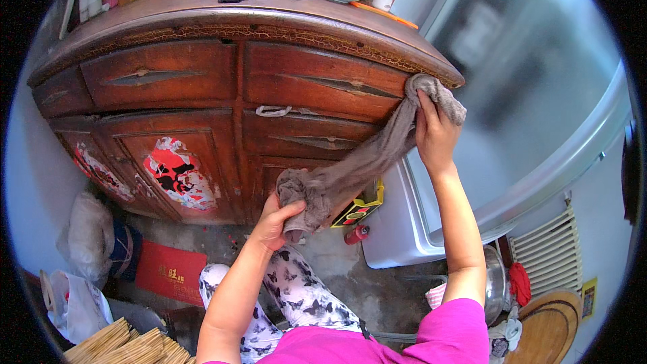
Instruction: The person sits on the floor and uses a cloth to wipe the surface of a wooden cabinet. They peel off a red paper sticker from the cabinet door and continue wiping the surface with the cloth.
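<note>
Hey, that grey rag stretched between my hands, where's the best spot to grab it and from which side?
Probably the taut middle stretch of the grey rag, between the left hand and right hand. It is twisted into a narrow rope there, so fingers could close right round it. Come from the side facing you; the wooden cabinet stands close behind.

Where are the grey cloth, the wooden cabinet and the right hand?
grey cloth (367, 158), head view, stretched middle.
wooden cabinet (162, 77), head view, upper left drawer front.
right hand (435, 136), head view, back of hand.

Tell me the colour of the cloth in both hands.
The cloth is grey-brown, plain; the head view shows it best.
</note>
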Action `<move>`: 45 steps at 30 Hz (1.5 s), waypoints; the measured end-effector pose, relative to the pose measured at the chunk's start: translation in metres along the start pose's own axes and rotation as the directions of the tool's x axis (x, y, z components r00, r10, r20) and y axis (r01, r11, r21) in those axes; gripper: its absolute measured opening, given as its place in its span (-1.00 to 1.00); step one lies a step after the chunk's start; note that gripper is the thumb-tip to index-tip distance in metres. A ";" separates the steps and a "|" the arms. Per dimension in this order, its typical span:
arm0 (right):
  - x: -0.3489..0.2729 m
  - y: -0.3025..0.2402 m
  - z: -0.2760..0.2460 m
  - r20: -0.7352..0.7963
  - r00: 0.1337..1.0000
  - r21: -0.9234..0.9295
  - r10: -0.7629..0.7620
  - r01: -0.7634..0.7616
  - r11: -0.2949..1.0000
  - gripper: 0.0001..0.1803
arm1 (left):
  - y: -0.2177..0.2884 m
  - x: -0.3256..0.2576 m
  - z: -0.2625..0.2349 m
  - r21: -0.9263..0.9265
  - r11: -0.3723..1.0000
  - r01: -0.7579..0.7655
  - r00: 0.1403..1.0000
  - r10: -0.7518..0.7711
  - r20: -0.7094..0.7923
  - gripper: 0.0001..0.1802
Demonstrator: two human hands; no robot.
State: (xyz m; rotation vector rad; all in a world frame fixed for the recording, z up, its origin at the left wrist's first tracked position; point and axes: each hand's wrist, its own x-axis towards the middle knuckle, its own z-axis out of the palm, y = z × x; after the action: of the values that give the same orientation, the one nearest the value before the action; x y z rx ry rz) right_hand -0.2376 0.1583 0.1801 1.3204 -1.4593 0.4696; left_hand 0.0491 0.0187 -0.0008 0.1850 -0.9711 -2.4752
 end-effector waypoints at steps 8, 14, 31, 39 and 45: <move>0.054 -0.069 0.038 -0.120 0.988 0.092 -0.095 0.106 0.990 -0.59 | -0.001 0.001 -0.015 -0.010 1.000 0.018 0.996 -0.018 -0.083 -0.39; 0.071 -0.074 0.045 -0.101 0.987 0.162 -0.122 0.137 0.977 -0.60 | -0.008 0.010 -0.032 -0.008 0.998 -0.062 0.986 0.060 -0.156 -0.37; -0.010 -0.009 0.044 -0.212 0.877 0.264 0.431 -0.373 0.889 -0.77 | -0.015 0.016 -0.042 -0.025 0.999 0.021 0.982 -0.026 -0.188 -0.45; -0.047 -0.022 0.037 -0.030 0.858 0.304 0.513 -0.481 0.822 -0.81 | -0.015 0.014 -0.031 0.164 0.986 0.025 0.975 0.012 -0.224 -0.43; -0.005 -0.016 0.055 -0.251 0.777 0.401 0.577 -0.460 0.792 -0.81 | -0.026 0.020 -0.030 0.159 0.987 -0.038 0.965 0.078 -0.249 -0.47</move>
State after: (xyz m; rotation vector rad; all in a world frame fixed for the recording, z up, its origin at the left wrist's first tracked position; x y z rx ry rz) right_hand -0.2483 0.1103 0.1505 0.9655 -1.4599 1.3055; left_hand 0.0299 0.0073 -0.0397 0.5046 -1.0373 -2.2546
